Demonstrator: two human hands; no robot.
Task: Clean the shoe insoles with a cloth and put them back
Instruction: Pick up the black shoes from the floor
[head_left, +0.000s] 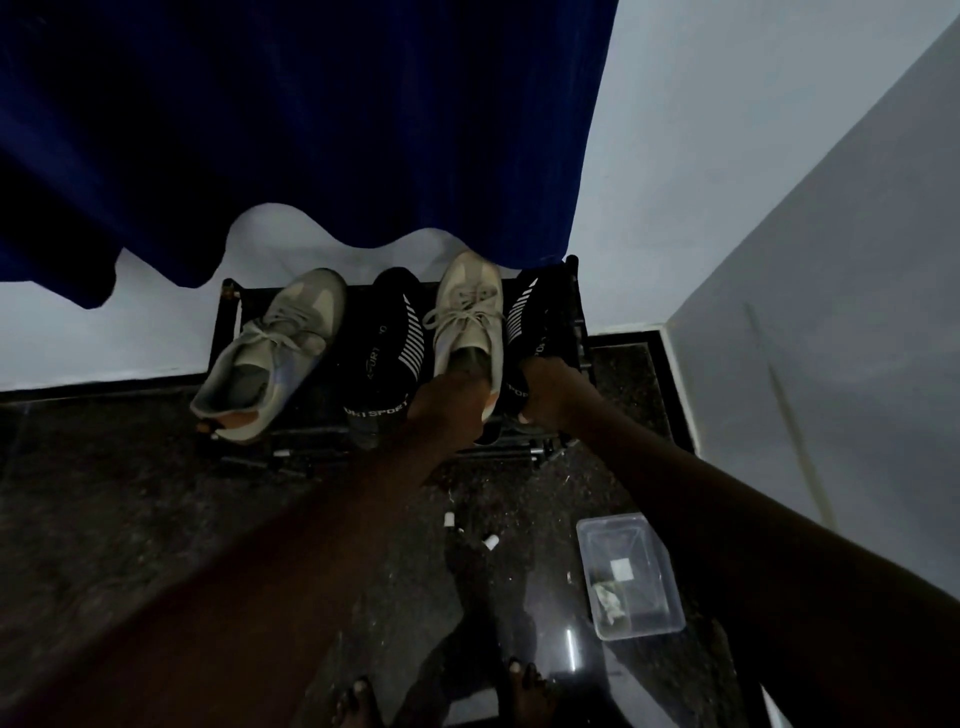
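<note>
Two beige lace-up sneakers stand on a low black shoe rack (226, 312). The left sneaker (270, 353) is untouched. Between the shoes lies a black insole (387, 348) with white stripes and "SPORT" lettering. My left hand (449, 400) grips the heel opening of the right sneaker (467, 317). My right hand (545, 395) holds the heel end of a second black striped insole (535, 317) at the rack's right side. No cloth is visible.
A dark blue curtain (311, 130) hangs just above the rack against a white wall. A clear plastic box (628, 577) with scraps sits on the dark speckled floor at the right. Small white bits (491, 542) lie below the rack. My toes (519, 680) show at the bottom.
</note>
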